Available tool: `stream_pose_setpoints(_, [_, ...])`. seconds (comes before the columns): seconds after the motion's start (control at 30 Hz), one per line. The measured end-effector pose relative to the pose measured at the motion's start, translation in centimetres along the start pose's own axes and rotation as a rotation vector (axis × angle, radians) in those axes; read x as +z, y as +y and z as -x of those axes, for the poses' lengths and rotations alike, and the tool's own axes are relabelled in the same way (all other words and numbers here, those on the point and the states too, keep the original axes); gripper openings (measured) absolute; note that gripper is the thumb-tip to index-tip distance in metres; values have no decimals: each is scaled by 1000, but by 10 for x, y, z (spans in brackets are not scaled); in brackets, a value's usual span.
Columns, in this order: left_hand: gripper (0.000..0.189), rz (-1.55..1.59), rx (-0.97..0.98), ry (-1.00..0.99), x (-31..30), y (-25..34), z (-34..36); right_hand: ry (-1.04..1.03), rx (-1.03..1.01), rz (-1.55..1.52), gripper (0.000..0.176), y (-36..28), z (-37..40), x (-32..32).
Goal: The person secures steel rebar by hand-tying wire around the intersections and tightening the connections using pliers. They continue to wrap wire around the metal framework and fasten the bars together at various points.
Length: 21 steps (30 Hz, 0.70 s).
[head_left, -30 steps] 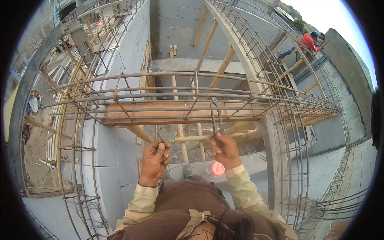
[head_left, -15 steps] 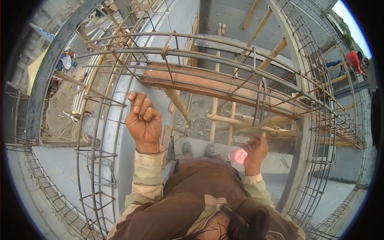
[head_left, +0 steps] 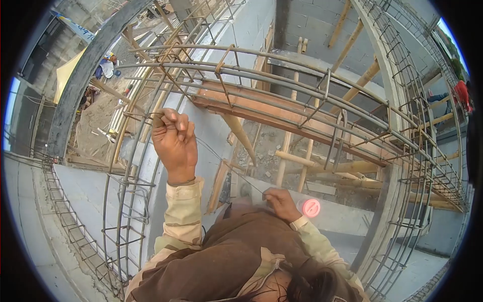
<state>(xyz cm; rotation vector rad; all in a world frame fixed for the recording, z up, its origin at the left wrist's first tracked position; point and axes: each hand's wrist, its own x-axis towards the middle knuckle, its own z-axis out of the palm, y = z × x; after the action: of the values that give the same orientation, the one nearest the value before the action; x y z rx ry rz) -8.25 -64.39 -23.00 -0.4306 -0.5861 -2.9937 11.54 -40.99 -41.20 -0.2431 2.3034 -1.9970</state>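
Note:
My left hand (head_left: 175, 143) is raised beside the upright steel bars at the left corner of the rebar cage (head_left: 221, 65), its fingers curled in a pinch on a thin wire (head_left: 221, 160). The wire slants down to the right as far as my right hand (head_left: 282, 203), whose fingertips are closed on its lower part. Just right of that wrist is a clear container with a pink-red lid (head_left: 311, 208). Two loops of bent bar (head_left: 340, 138) hang from the cage on the right.
Below the cage runs a reddish-brown board (head_left: 282, 118). Bamboo poles (head_left: 241, 138) stand and lie about the opening. Another vertical rebar cage (head_left: 402, 216) is at the right. A person in red (head_left: 462, 95) is at the far right edge. Grey blockwork (head_left: 312, 25) rises behind.
My right hand has moved left and down from beside the lidded container and closed. The wire now shows stretched between my hands. My left hand has shifted slightly left and up, onto the bars.

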Motion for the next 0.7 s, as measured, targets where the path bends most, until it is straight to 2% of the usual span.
stream_pose_setpoints(0.03, [13, -266, 49, -30, -7, 1, 8, -5, 160, -176, 11, 0, 14, -10])
stream_pose_setpoints(0.07, [16, -530, 90, -61, -16, 0, 14, -25, 159, -177, 11, -1, 21, -18])
stream_pose_setpoints(0.1, [19, -425, 6, -133, -28, 5, 16, -51, 220, -204, 13, -3, 28, -24])
stream_pose_setpoints(0.13, [19, -427, 4, -129, -37, 2, 20, -69, 283, -230, 16, -4, 32, -26])
stream_pose_setpoints(0.2, [36, -517, -76, 189, -23, -16, 27, -85, 242, -177, 18, -5, 29, -26])
stream_pose_setpoints(0.23, [52, -394, -162, 120, -16, -25, 34, -112, 277, -229, 19, -6, 25, -25])
stream_pose_setpoints(0.27, [52, -387, -151, 124, -16, -35, 46, -140, 310, -280, 20, -7, 20, -24])
stream_pose_setpoints(0.33, [51, -516, -307, 211, -25, -51, 76, -175, 345, -270, 20, -10, 8, -24])
stream_pose_setpoints(0.37, [51, -515, -296, 213, -32, -54, 90, -201, 385, -274, 20, -10, 4, -24])
stream_pose_setpoints(0.43, [50, -511, -512, 196, -45, -56, 111, -216, 369, -253, 20, -6, -1, -20])
stream_pose_setpoints(0.53, [48, -557, -470, 294, -55, -51, 122, -234, 366, -229, 21, -3, 0, -16])
stream_pose_setpoints(0.7, [44, -643, -344, 331, -46, -30, 101, -284, 329, -168, 19, -5, -6, -20])
